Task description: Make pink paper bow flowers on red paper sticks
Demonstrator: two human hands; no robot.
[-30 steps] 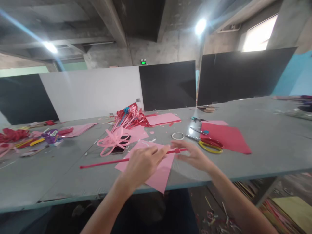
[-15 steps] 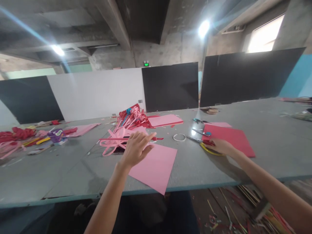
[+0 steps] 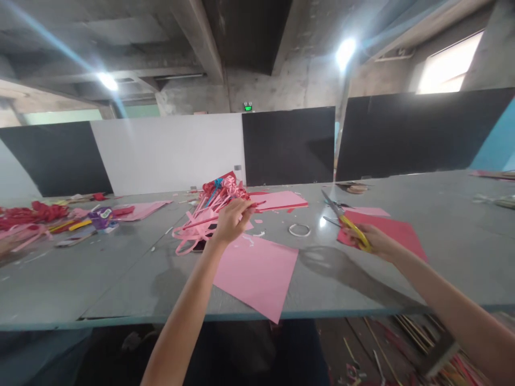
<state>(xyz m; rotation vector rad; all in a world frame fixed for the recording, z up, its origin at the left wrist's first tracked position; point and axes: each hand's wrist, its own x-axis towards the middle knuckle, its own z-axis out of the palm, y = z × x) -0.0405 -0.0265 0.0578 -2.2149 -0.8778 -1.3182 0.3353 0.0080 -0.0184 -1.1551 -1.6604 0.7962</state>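
Note:
Pinched in my left hand (image 3: 231, 221) is a thin red stick (image 3: 258, 203), raised above the table and slanting up to the right. Below that hand lies a pink paper sheet (image 3: 257, 276) with white scraps on it. My right hand (image 3: 375, 242) grips yellow-handled scissors (image 3: 345, 219), lifted with the blades pointing up and to the left. Under the right hand is a red paper sheet (image 3: 398, 231), partly hidden by it. A white ring (image 3: 299, 236), perhaps tape or wire, rests between my hands.
A pile of pink and red ribbon flowers (image 3: 227, 187) lies behind my left hand, near stacked pink paper (image 3: 281, 200). At the left are a purple packet (image 3: 100, 217) and red ribbons (image 3: 34, 214). Black and white panels stand along the table's (image 3: 161, 300) far edge.
My right hand has lifted the scissors off the table, tilting their blades upward. My left hand has closed on the red stick and raised it. The view has shifted slightly.

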